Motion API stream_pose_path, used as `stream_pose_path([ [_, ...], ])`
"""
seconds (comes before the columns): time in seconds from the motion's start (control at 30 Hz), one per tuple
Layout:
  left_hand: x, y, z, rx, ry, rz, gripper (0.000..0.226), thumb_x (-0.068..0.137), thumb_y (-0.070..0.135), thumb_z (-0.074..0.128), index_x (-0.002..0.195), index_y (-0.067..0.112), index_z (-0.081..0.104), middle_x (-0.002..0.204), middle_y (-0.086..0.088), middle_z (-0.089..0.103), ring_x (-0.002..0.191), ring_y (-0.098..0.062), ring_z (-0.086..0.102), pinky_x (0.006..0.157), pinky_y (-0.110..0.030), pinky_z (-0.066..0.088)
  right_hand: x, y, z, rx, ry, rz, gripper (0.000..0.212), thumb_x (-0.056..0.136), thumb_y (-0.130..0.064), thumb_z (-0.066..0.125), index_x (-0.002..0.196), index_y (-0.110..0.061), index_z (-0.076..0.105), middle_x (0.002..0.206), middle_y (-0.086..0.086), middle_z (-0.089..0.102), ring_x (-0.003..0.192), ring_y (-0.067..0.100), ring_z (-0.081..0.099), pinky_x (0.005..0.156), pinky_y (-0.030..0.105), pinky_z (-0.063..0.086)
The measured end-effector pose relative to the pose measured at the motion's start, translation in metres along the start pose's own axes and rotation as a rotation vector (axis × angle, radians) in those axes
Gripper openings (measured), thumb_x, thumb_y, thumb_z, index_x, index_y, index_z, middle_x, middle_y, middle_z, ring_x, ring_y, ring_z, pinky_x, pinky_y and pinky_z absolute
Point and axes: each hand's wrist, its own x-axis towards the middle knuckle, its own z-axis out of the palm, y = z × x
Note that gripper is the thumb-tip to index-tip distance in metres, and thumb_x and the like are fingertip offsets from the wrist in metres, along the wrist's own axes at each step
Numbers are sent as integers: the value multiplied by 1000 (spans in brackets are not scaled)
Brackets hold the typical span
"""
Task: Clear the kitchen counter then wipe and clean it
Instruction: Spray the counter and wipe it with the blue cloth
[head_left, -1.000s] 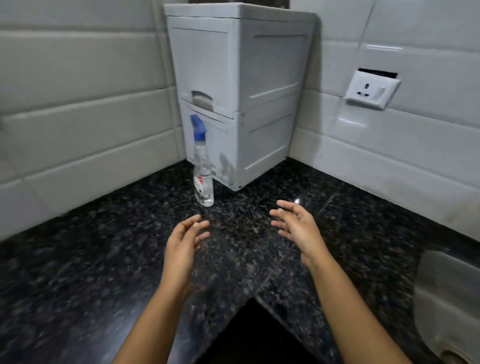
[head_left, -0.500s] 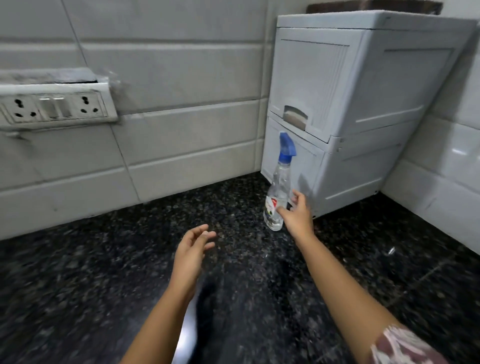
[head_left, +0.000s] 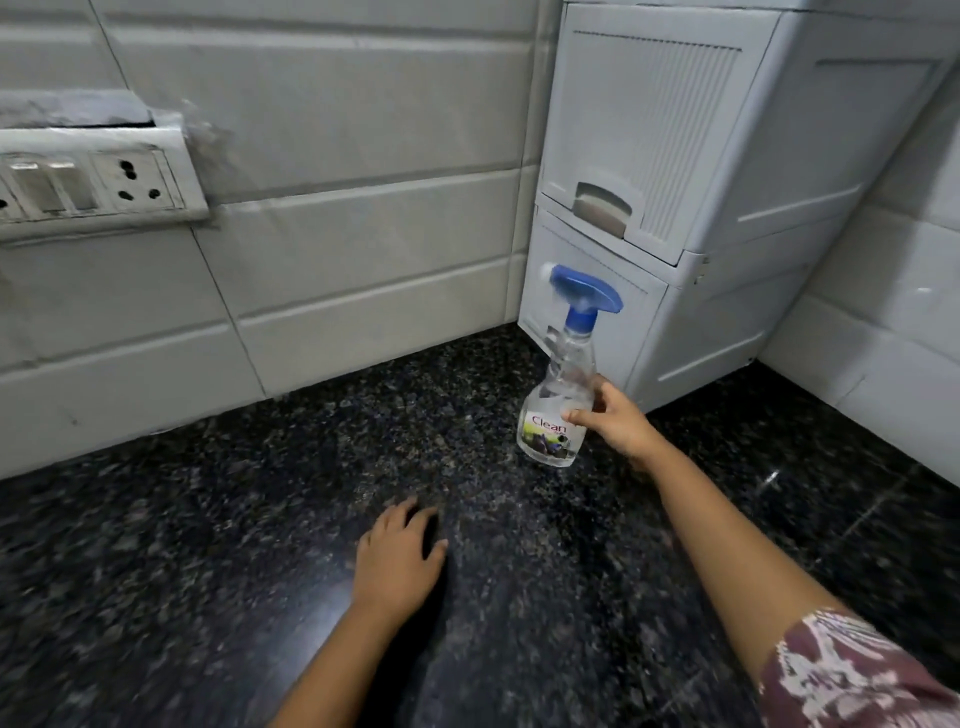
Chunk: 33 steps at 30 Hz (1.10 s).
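Note:
A clear spray bottle (head_left: 558, 395) with a blue trigger head and a "Clean" label tilts slightly on the black speckled granite counter (head_left: 260, 519), in front of the drawer unit. My right hand (head_left: 615, 418) grips the bottle's lower body, thumb across the front. My left hand (head_left: 397, 561) hovers low over or rests on the counter in the middle foreground, palm down with fingers loosely spread.
A grey plastic two-drawer unit (head_left: 701, 208) stands in the corner behind the bottle. A switch-and-socket plate (head_left: 88, 182) juts from the tiled wall at left. White tiled walls bound the counter at back and right.
My right hand has closed around the bottle and tipped it. My left hand has dropped down toward the counter. The view has moved closer.

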Motion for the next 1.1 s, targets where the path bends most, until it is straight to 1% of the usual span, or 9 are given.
stream_pose_path([
  [0.1, -6, 3, 4, 35, -11, 5, 56, 96, 49, 42, 148, 32, 28, 160, 4, 14, 147, -20, 10, 117, -40, 20, -17, 8, -9, 42, -161, 46, 55, 79, -6, 74, 124, -20, 47, 130, 9, 56, 120, 23, 54, 103, 40, 44],
  [0.2, -9, 3, 5, 41, -4, 12, 60, 95, 49, 44, 149, 33, 24, 161, 4, 10, 148, -20, 7, 117, -40, 19, -38, 5, -7, 169, -183, 58, 58, 73, -5, 76, 125, -16, 50, 128, 5, 56, 120, 23, 53, 94, 28, 49],
  [0.27, -11, 2, 7, 39, -5, 20, 61, 95, 49, 44, 150, 33, 23, 161, 4, 9, 148, -20, 6, 117, -40, 17, -54, 7, 10, 264, -50, 43, 62, 75, -2, 75, 127, -20, 46, 125, 0, 56, 119, 21, 52, 89, 22, 48],
  [0.4, -14, 2, 9, 41, -7, 28, 63, 95, 50, 43, 151, 33, 19, 161, 4, 6, 148, -20, 3, 118, -40, 15, -70, 21, 83, 284, 516, 49, 92, 63, -19, 87, 137, -29, 32, 144, 6, 36, 128, 22, 42, 107, 42, 39],
  [0.53, -15, 2, 11, 47, -2, 26, 64, 95, 51, 43, 151, 33, 19, 161, 3, 6, 148, -21, 5, 118, -39, 15, -60, 11, 132, 21, 753, 118, 122, 53, -35, 92, 148, -24, 16, 150, 11, 26, 135, 30, 32, 108, 48, 34],
  [0.7, -17, -1, 11, 54, -8, 41, 64, 95, 51, 43, 151, 32, 20, 161, 2, 7, 148, -22, 6, 118, -39, 15, -53, 11, 133, -82, 845, 97, 114, 55, -30, 91, 146, -17, 23, 147, 14, 34, 133, 34, 36, 108, 45, 36],
  [0.8, -18, -3, 10, -19, 38, 54, 62, 94, 49, 46, 150, 31, 25, 159, 2, 17, 146, -21, 14, 116, -39, 19, -62, 14, 123, -98, 854, 63, 110, 53, -30, 92, 142, -13, 31, 143, 12, 40, 129, 31, 40, 107, 43, 38],
  [0.93, -12, 7, 2, -345, 159, 105, 52, 92, 38, 55, 141, 26, 42, 140, 4, 51, 127, -16, 48, 102, -37, 41, -89, 14, 107, -148, 889, 71, 110, 51, -36, 92, 141, -17, 32, 140, 6, 44, 127, 25, 41, 104, 42, 40],
  [1.1, -8, 49, -8, -696, 73, 191, 36, 92, 28, 59, 128, 30, 53, 122, 7, 63, 112, -10, 59, 96, -32, 46, -137, 5, 71, -92, 965, 80, 111, 50, -37, 92, 141, -25, 31, 138, -1, 45, 127, 18, 43, 103, 38, 41],
])
